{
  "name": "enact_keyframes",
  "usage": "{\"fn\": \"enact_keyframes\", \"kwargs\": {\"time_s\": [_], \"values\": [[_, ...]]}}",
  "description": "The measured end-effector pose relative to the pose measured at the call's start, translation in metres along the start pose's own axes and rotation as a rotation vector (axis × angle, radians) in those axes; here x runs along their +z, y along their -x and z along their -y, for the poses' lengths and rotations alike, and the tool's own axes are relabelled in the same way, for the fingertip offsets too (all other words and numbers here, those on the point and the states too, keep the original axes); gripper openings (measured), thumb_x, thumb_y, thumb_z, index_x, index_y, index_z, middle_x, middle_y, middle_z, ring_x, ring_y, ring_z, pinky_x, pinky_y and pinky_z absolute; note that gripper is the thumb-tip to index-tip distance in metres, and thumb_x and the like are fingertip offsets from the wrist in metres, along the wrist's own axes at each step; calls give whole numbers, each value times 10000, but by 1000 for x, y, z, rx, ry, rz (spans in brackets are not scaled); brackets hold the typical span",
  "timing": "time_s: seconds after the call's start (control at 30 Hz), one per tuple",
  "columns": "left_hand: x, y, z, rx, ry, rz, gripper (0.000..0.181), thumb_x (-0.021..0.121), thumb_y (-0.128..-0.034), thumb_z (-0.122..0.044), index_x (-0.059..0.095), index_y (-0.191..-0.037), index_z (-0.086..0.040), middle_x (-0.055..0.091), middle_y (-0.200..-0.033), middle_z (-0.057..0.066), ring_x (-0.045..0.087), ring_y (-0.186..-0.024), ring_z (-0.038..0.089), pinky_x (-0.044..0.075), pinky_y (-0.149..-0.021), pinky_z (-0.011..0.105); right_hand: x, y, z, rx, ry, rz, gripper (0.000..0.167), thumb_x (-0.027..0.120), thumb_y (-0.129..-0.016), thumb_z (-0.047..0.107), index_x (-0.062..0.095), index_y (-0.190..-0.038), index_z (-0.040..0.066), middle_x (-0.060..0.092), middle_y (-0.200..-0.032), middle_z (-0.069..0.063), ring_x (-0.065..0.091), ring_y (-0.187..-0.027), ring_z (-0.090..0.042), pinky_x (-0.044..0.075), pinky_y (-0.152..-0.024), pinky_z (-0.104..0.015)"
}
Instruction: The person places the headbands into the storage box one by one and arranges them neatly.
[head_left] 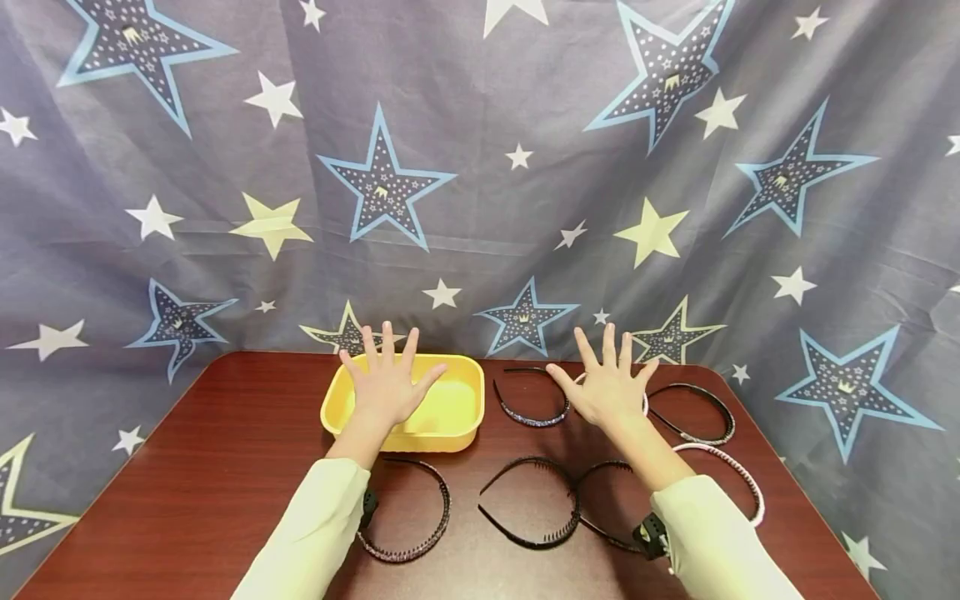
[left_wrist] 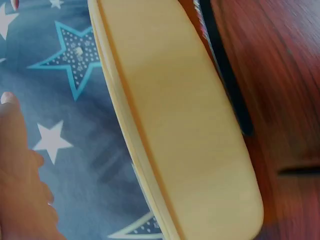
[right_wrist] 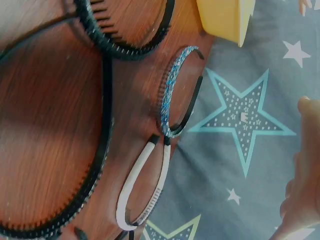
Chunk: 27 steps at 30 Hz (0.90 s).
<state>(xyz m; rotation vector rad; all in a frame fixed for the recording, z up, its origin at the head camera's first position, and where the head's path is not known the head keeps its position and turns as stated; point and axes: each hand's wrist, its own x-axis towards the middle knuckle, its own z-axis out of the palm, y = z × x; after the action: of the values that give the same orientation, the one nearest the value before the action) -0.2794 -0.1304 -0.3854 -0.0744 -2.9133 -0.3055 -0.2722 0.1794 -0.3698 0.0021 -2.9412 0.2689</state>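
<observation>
Fingers spread wide, my left hand (head_left: 384,390) is held up in front of a yellow plastic bin (head_left: 459,400) and holds nothing. My right hand (head_left: 606,390) is raised the same way, its fingers apart, over several headbands on the right of the table. Closest to it are a blue glittery headband (right_wrist: 170,95) and a white headband (right_wrist: 131,195). Below my left wrist lies a dark beaded headband (head_left: 408,554). A black toothed headband (head_left: 551,540) lies at the front middle, meeting another dark headband (head_left: 611,540) partly hidden by my right arm.
The reddish-brown wooden table (head_left: 187,492) backs onto a grey curtain (head_left: 480,217) printed with stars. At the right side lie a black headband (head_left: 720,404) and a pale pink headband (head_left: 746,479). Each wrist wears a small black camera.
</observation>
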Motion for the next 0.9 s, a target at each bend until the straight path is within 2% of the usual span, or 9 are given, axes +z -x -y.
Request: {"fn": "enact_keyframes", "kwargs": {"time_s": [0.3,0.63,0.9], "values": [[-3,4,28,-22,-1,-9,869,276,-854,-762,165,-1513,-207,41,-1549,243,-78,-1403,481,-54,-1012,775,-1,3,-27,24,5,9,832,274,-844,775,90,-1513,317,-19,-1564,-202,-97,-1420,-427,-98,-1001,-772],[0,7,56,-71,48,65,879,270,-860,-757,70,-1523,-215,-69,-1547,242,-231,-1377,449,-201,-976,747,-2,11,-56,63,-3,12,842,294,-851,761,134,-1515,268,-7,-1550,-243,-93,-1406,-464,-101,-985,-785],[0,11,72,-89,70,90,906,231,-856,-768,71,-1521,-173,-90,-1533,270,-274,-1354,459,-237,-951,744,-5,16,-73,74,9,22,860,276,-849,768,132,-1517,245,-28,-1543,-257,-116,-1403,-458,-122,-973,-786]]}}
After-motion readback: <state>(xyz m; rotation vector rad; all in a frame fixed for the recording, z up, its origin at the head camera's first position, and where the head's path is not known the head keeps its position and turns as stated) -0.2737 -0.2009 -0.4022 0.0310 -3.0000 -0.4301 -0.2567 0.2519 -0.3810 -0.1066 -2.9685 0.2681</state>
